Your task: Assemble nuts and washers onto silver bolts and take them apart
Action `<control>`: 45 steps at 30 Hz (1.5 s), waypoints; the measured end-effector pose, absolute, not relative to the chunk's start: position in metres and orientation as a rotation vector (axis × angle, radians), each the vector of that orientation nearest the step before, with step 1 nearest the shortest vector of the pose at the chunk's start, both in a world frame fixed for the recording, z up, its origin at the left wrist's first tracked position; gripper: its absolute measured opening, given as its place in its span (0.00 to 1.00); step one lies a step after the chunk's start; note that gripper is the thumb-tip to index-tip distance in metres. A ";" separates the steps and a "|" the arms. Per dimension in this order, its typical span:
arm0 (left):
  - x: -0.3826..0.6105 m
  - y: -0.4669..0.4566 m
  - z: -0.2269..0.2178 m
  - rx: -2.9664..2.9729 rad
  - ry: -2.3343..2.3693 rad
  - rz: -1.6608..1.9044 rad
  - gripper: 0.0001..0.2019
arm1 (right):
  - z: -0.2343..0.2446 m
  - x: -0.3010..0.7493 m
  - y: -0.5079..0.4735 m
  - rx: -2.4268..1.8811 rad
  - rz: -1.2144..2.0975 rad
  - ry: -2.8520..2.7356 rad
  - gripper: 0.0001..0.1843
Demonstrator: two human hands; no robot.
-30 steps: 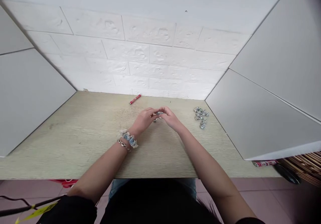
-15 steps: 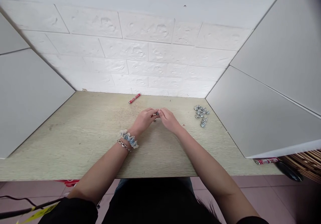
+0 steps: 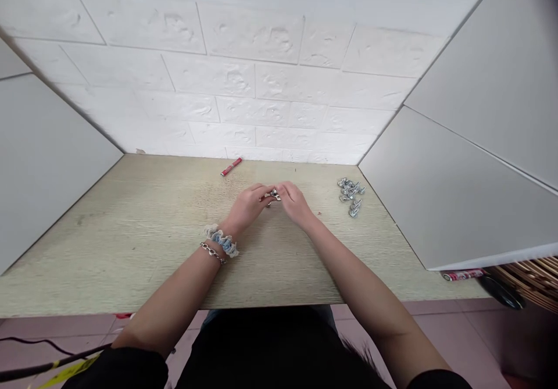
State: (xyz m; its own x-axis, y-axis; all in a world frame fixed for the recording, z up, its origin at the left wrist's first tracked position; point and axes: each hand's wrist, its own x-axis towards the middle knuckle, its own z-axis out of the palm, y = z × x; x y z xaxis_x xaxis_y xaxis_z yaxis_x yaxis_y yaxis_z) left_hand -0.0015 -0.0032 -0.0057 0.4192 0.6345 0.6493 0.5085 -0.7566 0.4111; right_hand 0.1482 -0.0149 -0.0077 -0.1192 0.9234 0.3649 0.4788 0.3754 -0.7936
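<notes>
Head view has, beyond a red tube [image 3: 231, 167], the left hand [image 3: 247, 207] pinching a small metal part [image 3: 274, 192], more exposed than half a second ago, suggesting ongoing handling, then the right hand [image 3: 295, 204] curled against it, grip unclear, and piled metal hardware [image 3: 350, 191].

No text, label, brand, number or sign could be read. On the red stick [image 3: 231, 166] near the back edge of the tabletop [image 3: 274, 278], any lettering was too small to make out. The red-and-white tube [image 3: 462, 275] at the tabletop's right end bore marks too small to read. Below the tabletop's front left edge, any wording on the yellow strip [image 3: 70, 373] could not be made out.
</notes>
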 end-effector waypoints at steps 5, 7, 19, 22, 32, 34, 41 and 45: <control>-0.003 -0.005 -0.009 2.527 0.960 1.251 0.11 | -0.009 0.148 -0.016 -1.245 0.685 -1.747 0.22; -0.003 -0.005 -0.010 2.515 0.954 1.262 0.11 | -0.009 0.150 -0.015 -1.250 0.708 -1.757 0.23; 0.005 -0.006 -0.011 2.441 0.921 1.346 0.10 | 0.000 0.160 -0.013 -1.130 0.654 -1.940 0.17; 0.001 -0.007 -0.011 2.460 0.930 1.396 0.11 | 0.003 0.159 -0.017 -1.101 0.734 -1.894 0.08; -0.006 -0.010 -0.008 2.552 0.926 1.403 0.12 | 0.003 0.145 -0.027 -1.167 0.884 -1.686 0.10; -0.005 -0.012 -0.005 2.564 0.914 1.379 0.11 | 0.000 0.143 -0.026 -1.206 0.738 -1.753 0.06; -0.004 -0.014 -0.003 2.571 0.909 1.380 0.13 | -0.009 0.141 -0.020 -1.228 0.696 -1.743 0.22; -0.006 -0.011 -0.003 2.506 0.882 1.313 0.12 | -0.004 0.143 -0.020 -1.185 0.686 -1.769 0.18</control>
